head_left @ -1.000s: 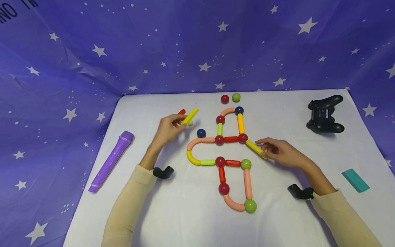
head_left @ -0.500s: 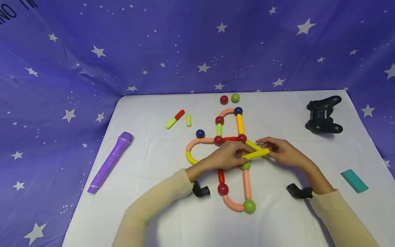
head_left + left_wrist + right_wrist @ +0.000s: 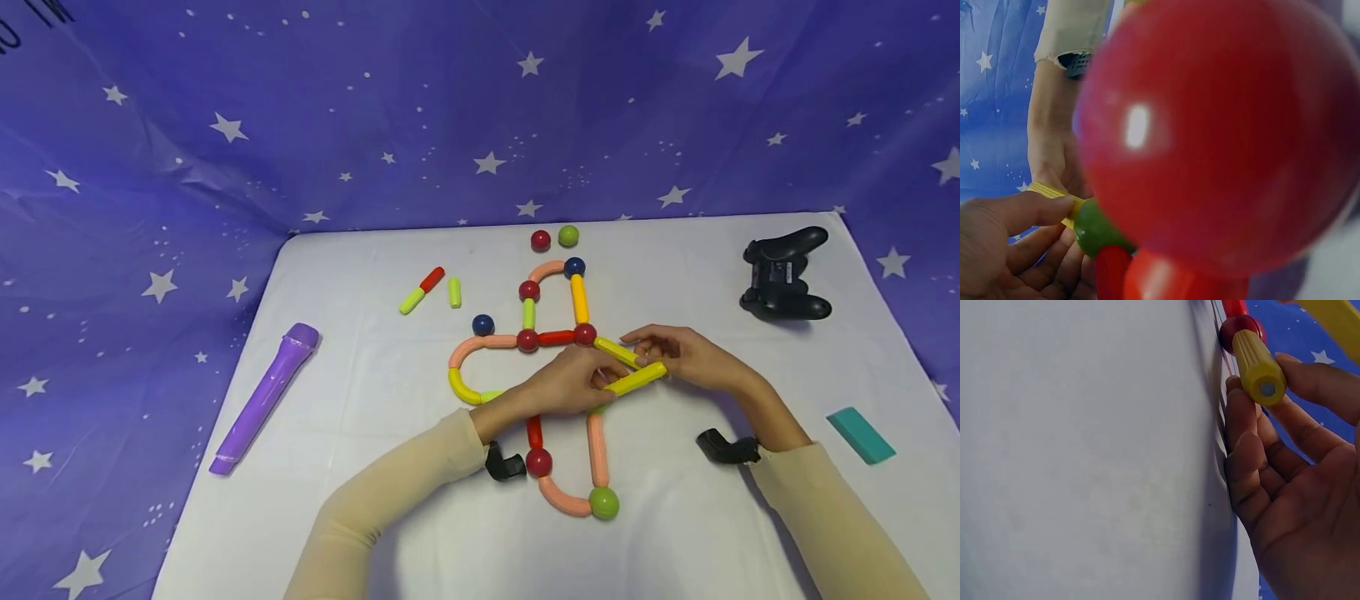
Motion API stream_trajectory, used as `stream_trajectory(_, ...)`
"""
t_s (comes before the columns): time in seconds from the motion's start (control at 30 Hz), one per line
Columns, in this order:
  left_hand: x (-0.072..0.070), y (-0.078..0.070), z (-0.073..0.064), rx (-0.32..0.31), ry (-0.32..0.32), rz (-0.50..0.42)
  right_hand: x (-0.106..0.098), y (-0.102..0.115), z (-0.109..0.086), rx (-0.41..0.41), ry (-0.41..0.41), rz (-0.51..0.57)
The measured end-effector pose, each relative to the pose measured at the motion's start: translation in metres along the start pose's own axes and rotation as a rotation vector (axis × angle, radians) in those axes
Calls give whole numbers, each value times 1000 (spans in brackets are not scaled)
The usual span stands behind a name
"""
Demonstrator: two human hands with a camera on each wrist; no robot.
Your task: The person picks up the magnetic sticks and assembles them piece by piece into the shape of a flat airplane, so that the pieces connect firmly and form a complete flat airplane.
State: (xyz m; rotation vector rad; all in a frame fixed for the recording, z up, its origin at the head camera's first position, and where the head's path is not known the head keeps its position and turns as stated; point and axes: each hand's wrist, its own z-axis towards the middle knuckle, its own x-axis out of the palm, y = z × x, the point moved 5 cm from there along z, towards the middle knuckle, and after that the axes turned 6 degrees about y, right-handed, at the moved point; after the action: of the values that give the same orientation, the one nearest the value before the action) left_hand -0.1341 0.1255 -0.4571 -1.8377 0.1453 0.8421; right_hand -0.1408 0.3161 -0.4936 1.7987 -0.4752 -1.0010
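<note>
My left hand [image 3: 573,382] reaches across the magnetic stick-and-ball figure and pinches a straight yellow stick [image 3: 637,379]. In the left wrist view its near end meets a green ball [image 3: 1097,231], which my hand mostly hides in the head view. My right hand [image 3: 690,358] holds the outer end of a second yellow stick [image 3: 617,351] between thumb and fingers. That stick's other end joins a red ball [image 3: 585,334]. Both yellow sticks slant toward each other, their outer ends close together. A large blurred red ball [image 3: 1222,131] fills much of the left wrist view.
Loose short sticks [image 3: 422,292] lie at the back left, near a blue ball [image 3: 483,325]. A red ball [image 3: 541,241] and a green ball [image 3: 568,236] sit at the back. Further out are a purple tube [image 3: 266,400], a black controller [image 3: 783,275] and a teal block [image 3: 861,435].
My left hand has carried its yellow stick from the back left to the figure's right side, then shifted slightly further right. The right hand has stayed nearly in place on its stick.
</note>
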Motion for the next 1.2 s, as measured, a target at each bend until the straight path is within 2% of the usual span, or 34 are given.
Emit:
stream_trajectory(0.27,4,2,-2,-20,2,65,-2,2,1,49,15,26)
stream_trajectory(0.57,8,4,-2,-53,46,76,-1,3,1,61,36,66)
stream_trajectory(1.2,12,8,-4,-76,40,90,2,2,1,69,26,17)
